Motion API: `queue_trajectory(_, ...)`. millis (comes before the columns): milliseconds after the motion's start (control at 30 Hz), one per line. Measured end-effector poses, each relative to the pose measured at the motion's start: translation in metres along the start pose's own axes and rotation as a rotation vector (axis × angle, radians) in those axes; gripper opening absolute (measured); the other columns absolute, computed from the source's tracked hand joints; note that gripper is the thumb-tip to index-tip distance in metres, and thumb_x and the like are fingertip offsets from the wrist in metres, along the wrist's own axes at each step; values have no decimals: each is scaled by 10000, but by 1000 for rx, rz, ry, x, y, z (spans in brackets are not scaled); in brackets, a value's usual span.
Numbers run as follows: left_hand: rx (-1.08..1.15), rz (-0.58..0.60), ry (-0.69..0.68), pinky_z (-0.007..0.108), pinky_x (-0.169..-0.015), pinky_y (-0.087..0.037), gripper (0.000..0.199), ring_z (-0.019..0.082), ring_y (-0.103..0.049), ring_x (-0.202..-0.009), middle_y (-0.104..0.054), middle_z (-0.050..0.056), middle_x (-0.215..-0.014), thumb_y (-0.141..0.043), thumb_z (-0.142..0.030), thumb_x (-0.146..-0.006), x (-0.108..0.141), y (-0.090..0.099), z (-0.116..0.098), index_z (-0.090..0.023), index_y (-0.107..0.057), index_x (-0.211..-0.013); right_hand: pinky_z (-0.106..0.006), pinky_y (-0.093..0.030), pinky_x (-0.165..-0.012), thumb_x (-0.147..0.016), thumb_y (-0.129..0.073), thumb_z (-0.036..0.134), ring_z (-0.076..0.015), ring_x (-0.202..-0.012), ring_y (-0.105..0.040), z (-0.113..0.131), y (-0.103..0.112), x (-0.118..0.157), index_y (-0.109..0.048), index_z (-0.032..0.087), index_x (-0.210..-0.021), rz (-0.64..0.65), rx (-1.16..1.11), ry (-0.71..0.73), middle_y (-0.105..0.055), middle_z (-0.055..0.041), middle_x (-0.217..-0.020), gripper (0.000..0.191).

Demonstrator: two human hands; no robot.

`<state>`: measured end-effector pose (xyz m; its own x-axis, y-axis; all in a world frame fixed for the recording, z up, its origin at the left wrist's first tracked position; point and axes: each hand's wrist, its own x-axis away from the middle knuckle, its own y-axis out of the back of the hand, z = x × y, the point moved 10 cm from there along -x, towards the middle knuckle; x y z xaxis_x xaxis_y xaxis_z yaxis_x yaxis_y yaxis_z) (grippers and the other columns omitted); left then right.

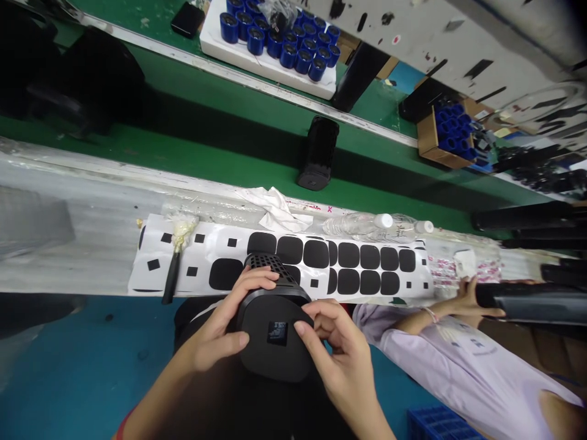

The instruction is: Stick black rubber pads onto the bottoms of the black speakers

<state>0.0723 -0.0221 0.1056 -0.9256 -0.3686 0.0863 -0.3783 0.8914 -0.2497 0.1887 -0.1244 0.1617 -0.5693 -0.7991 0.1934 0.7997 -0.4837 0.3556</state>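
Note:
A black housing [270,269] with a perforated side rests over my lap, its end turned toward me. A flat black rounded-square pad [275,363] lies on that end, around a small square with fine print [277,333]. My left hand [220,324] grips the housing from the left, fingers over the top edge and thumb on the end face. At the pad's upper right corner, my right hand [339,342] pinches the edge between thumb and fingers; that corner looks slightly raised. Just beyond lie white sheets [213,237] of black rounded-square and small square stickers.
A black-handled tool [171,278] with a wrapped head lies on the sheets. Behind are a white cloth [275,208] and clear bottles [358,225]. Another black housing [318,153] stands on the green conveyor [206,140]. A co-worker's arm [440,311] is at right, holding a black tube [527,302].

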Motion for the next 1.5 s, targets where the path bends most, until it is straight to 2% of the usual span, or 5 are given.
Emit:
queue_trajectory(700,-188,186,62,581,-1182,-147,761,329,-138,-1475,-297,33,-1509,-612,-217,-708,-2,-3,2,-411,-329,-1387,-119,-514,-652,-957,-578,163,-57,-729,-589,15,-2,0,-557,298,-1117,112,171,99,-583,34,-903,210)
queue_trajectory(1033,-143,152,68,521,-1186,-184,732,315,-190,-1465,-299,26,-1494,-599,-228,-710,-5,-1,-1,-410,-349,-1374,-212,-569,-575,-1020,-452,188,-142,-965,-691,65,-11,12,-518,180,-1285,245,684,448,-678,-50,-1145,274)
queue_trajectory(1233,-95,110,97,538,-1184,-180,709,333,-168,-1468,-303,38,-1489,-599,-222,-700,-2,5,4,-390,-375,-1351,-415,-628,-730,-974,-562,291,-310,-1129,-601,58,34,-2,-446,245,-1459,52,954,433,-543,-153,-1356,500)
queue_trajectory(1367,-74,39,56,486,-1189,-219,648,329,-202,-1464,-356,47,-1479,-674,-341,-750,-3,9,3,-369,-416,-1344,-606,-409,-1111,-816,-659,654,-357,-1498,-196,-3,16,-14,30,326,-1580,317,558,145,-140,-129,-1632,1080)
queue_trajectory(1500,-54,-68,34,380,-1179,-287,637,306,-303,-1440,-404,62,-1496,-682,-435,-800,-10,16,-1,-316,-449,-1381,-567,-245,-1212,-664,-825,626,-306,-1529,-51,-40,-37,-18,189,468,-1508,494,-6,-58,59,-7,-1657,1329)
